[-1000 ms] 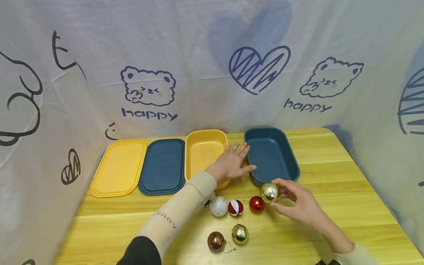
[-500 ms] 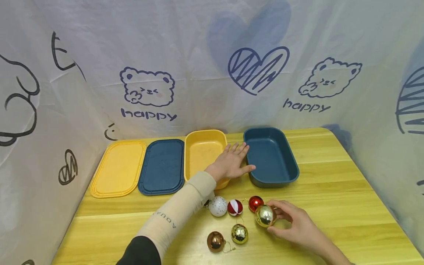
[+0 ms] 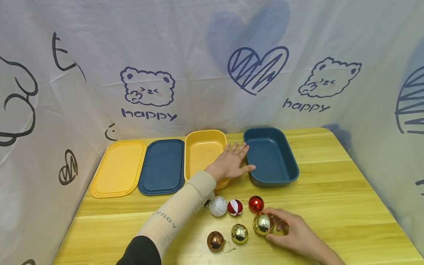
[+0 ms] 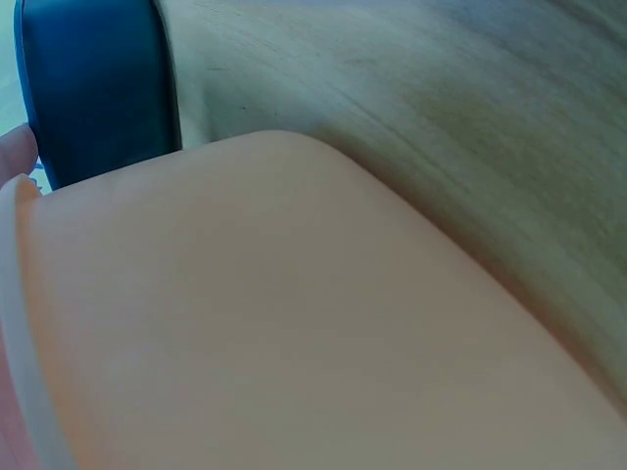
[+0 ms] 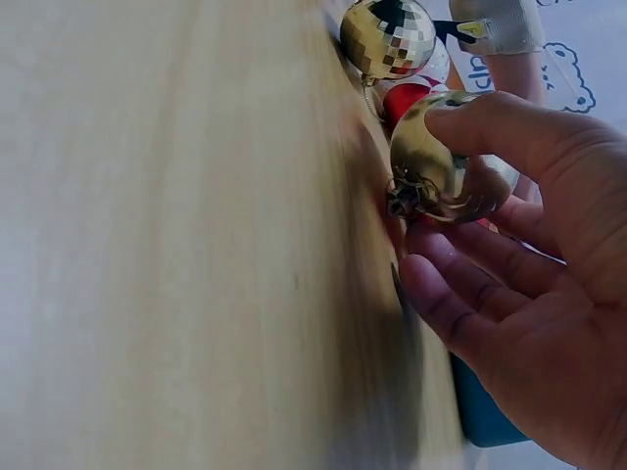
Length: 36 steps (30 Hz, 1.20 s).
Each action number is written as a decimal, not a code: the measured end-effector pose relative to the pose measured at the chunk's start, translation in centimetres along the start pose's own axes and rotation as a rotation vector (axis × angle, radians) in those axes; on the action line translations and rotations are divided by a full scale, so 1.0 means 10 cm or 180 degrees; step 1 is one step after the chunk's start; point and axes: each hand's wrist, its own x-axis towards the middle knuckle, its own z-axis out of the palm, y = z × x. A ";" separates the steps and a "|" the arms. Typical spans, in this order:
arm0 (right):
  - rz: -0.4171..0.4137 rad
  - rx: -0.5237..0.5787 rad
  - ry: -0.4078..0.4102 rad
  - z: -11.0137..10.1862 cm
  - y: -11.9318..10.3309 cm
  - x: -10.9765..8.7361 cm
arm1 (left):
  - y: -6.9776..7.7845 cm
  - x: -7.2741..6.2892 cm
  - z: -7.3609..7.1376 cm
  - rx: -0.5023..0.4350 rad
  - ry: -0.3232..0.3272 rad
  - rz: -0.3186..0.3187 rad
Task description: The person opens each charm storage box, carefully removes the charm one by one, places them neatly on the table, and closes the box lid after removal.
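My right hand [image 3: 294, 230] pinches a smooth gold Christmas ball [image 3: 263, 223] between thumb and fingers, low over the table; in the right wrist view its cap [image 5: 402, 199] faces the wood. Just left is a faceted gold ball [image 3: 240, 234], and behind is a shiny red ball [image 3: 256, 204]. A red-and-white ball [image 3: 235, 208], a speckled white ball [image 3: 218, 206] and a brown ball [image 3: 215, 241] lie farther left. My left hand [image 3: 232, 162], fingers spread, reaches across the yellow box [image 3: 206, 133], fingertips at the near side of the blue box [image 3: 272, 184].
A yellow lid [image 3: 118, 169] and a dark blue lid [image 3: 161, 167] lie flat on the left of the wooden table [image 3: 331, 176]. Printed white cloth [image 3: 202, 84] hangs behind and at the sides. Something dark beside the white ball is mostly hidden by my left sleeve [image 3: 182, 206].
My right hand has brought the smooth gold ball from the blue box's front edge down toward the near side, beside the faceted gold ball. The left hand has stayed in place.
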 end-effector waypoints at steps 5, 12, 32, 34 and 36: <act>0.0032 -0.0027 -0.0055 0.01 0.01 0.00 | 0.00 0.00 0.00 -0.0003 0.0005 0.0015; -0.0016 -0.0101 -0.0065 0.03 0.00 0.01 | 0.01 0.00 0.00 0.0001 -0.0019 -0.0001; 0.0111 -0.0068 -0.0153 0.00 -0.02 0.01 | -0.01 -0.01 0.00 -0.0042 0.0018 0.0015; 0.0116 -0.0060 -0.0153 0.00 -0.02 0.02 | -0.01 0.00 0.00 -0.0047 0.0015 0.0007; 0.0132 -0.0050 -0.0151 0.00 -0.02 0.02 | -0.01 0.00 0.00 -0.0050 0.0011 0.0000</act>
